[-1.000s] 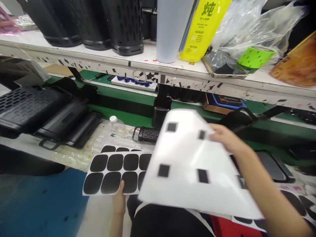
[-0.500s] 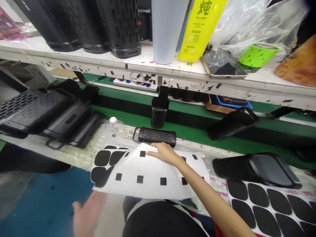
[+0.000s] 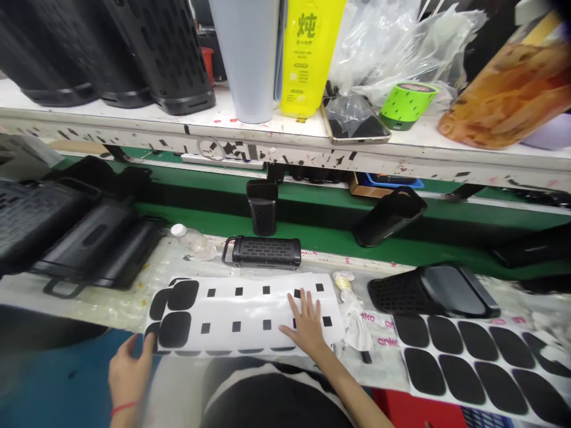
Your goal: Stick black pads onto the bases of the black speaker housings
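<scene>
One white sheet [image 3: 252,306] lies flat on the film-covered bench [image 3: 129,306] right in front of you. Your right hand [image 3: 307,327] rests palm down on its right part, fingers fanned wide, probably to press it level. Your left hand [image 3: 131,371] is at its near left corner with thumb and forefinger parted, the thumb tip at the edge, perhaps to line up that end; whether it presses cannot be told. The sheet looks smooth and slightly glossy, with ten small black squares [image 3: 266,324] in two rows of five; large rounded black pads [image 3: 175,330] show at its left end, and slivers of others along its near edge. Just behind the sheet lies a perforated black speaker [image 3: 270,252], and behind its left end a clear bottle [image 3: 196,242], likely set back to leave you working room. Crumpled white paper [image 3: 357,330] is just right of the sheet; farther right lies a second sheet of pads [image 3: 473,356], below a grey-faced black unit [image 3: 446,289]. Above and beyond the sheet runs a shelf [image 3: 250,128].
</scene>
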### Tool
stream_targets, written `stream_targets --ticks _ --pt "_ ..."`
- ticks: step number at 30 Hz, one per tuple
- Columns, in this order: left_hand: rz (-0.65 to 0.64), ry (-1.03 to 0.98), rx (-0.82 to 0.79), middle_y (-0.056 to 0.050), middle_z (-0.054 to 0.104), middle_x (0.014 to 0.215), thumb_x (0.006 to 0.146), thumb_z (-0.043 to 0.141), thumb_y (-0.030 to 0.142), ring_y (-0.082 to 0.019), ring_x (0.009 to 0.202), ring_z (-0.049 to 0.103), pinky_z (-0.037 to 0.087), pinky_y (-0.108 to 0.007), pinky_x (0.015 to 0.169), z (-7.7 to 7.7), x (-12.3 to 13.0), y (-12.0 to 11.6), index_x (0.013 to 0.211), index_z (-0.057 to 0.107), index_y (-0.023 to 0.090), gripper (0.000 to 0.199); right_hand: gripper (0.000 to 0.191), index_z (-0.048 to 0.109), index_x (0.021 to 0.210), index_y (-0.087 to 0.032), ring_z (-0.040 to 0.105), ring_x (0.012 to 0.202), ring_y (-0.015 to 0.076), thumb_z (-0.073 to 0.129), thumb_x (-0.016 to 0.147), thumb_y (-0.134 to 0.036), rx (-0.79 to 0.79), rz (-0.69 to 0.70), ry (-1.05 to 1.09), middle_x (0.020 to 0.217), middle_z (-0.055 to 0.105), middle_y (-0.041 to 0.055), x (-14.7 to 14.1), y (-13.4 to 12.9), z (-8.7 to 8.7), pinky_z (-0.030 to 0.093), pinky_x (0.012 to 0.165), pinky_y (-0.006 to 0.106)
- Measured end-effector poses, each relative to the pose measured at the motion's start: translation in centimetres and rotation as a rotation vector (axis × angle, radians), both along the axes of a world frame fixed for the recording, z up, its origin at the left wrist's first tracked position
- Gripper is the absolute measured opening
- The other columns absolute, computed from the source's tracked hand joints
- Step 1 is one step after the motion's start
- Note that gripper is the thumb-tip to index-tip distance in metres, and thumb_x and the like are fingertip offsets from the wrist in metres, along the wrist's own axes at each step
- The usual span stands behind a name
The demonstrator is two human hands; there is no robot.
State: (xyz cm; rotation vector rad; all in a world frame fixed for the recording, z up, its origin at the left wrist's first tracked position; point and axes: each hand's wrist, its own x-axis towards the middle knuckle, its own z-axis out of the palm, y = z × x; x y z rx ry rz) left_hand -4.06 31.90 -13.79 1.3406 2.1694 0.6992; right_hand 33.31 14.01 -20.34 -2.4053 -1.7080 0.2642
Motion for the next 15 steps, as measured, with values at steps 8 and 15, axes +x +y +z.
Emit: stream_targets --ticks 8,15 --pt "-0.092 0.381 0.023 -0.034 0.044 0.145 0.084 0.050 0.051 -0.051 0.135 0.042 0.032 -0.071 0.105 -5.2 5.1 4.5 0.140 0.047 0.003 0.073 0.082 0.041 0.154 -0.025 0.023 0.147 0.0476 0.061 0.086 -0.066 0.098 -0.100 -0.071 0.159 0.030 0.0232 -2.8 -1.0 -4.8 0.024 0.112 0.073" --pt "-0.101 0.446 0.048 -0.025 0.053 0.137 0.089 0.052 0.056 -0.044 0.126 0.052 0.045 -0.059 0.096 -6.3 1.8 5.9 0.144 0.043 0.015 0.069 0.069 0.049 0.148 -0.020 0.046 0.136 0.0468 0.055 0.092 -0.060 0.131 -0.075 -0.076 0.148 0.047 0.0258 -1.6 0.4 0.3 0.050 0.096 0.065"
